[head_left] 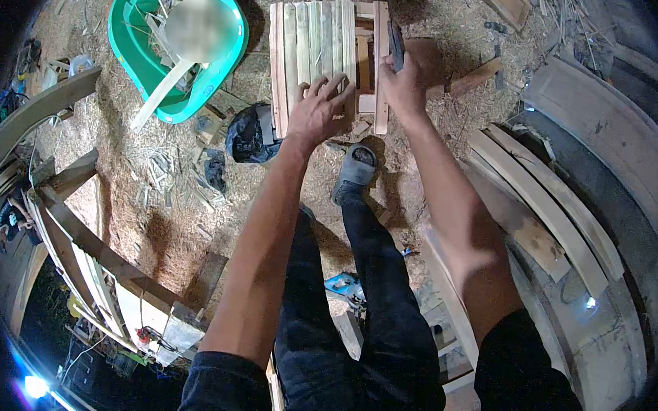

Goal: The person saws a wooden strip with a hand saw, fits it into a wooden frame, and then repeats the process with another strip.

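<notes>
A slatted wooden panel (313, 42) lies at the top centre, its pale slats side by side, with a gap near its right edge where crosspieces show. My left hand (321, 108) rests on the lower ends of the slats, fingers spread. A reddish-brown board (382, 81) forms the panel's right side. Beside that board, my right hand (402, 86) is closed round a dark tool (396, 45), whose far end points up and away; its exact kind is unclear.
A green tub (121, 38) of wood scraps stands at the upper left. A black bag (249, 136) lies below the panel. Long boards (540, 203) are stacked at the right, timber frames (108, 248) at the left. A blue tool (347, 286) lies between my legs.
</notes>
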Motion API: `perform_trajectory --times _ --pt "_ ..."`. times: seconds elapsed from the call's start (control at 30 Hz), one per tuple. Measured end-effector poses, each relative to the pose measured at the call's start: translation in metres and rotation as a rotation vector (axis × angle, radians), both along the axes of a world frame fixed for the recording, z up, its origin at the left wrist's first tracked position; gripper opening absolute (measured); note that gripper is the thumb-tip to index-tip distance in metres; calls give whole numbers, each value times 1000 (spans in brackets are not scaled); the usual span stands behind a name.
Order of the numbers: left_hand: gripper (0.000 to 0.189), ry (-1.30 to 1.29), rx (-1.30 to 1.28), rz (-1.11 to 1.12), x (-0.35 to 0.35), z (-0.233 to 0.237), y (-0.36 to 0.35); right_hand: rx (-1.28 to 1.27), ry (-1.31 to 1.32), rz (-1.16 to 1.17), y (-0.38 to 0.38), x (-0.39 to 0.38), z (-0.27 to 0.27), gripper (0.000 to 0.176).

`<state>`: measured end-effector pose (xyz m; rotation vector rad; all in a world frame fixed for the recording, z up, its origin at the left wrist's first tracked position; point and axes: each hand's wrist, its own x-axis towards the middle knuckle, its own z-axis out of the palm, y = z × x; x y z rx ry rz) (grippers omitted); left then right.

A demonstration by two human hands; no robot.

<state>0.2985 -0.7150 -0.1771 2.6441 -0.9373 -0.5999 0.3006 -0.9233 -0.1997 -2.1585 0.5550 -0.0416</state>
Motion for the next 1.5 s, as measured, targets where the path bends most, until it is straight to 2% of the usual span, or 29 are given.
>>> perform_trajectory --times 0.2,0.3,0.43,0.53,0.63,0.73,0.83,0.93,1.03,1.13,1.23,1.27,1.37,1.4,1.5 --pt "81 43 58 -84 11 -2 6 43 98 -91 13 -9 7 36" --pt "83 -9 40 -111 10 -6 5 -100 143 7 11 -20 -2 37" --pt "83 -53 4 -121 6 -12 12 -44 109 3 16 -26 -3 38" --pt "79 -62 4 -133 4 -16 9 25 88 -42 21 -26 -5 36" --pt "73 -74 14 -140 4 -14 10 72 75 -152 29 -21 14 23" --pt "70 -87 -44 -93 0 -11 6 -32 117 -106 27 -17 6 22" --pt "71 -31 -20 -107 3 -7 5 -14 127 -140 30 -14 10 22" --pt "75 -56 -10 -130 5 -8 5 36 136 -70 29 -12 9 38" --pt "77 -9 -35 -96 5 -9 7 -88 -133 -19 41 1 5 24" --pt "73 -24 -75 -13 -13 -17 13 -379 32 166 51 17 20 20" --pt "70 -56 -115 28 -32 -17 16 -533 141 233 57 41 26 19" --pt "68 20 -119 67 -40 -14 17 -427 271 218 60 48 27 22" --pt "68 40 -130 119 -46 -11 13 -418 293 229 65 53 21 26" --pt "66 77 -185 147 -46 -10 14 -468 337 249 64 55 23 28" --pt "61 172 -357 238 -39 -3 17 -310 377 127 65 55 33 37"
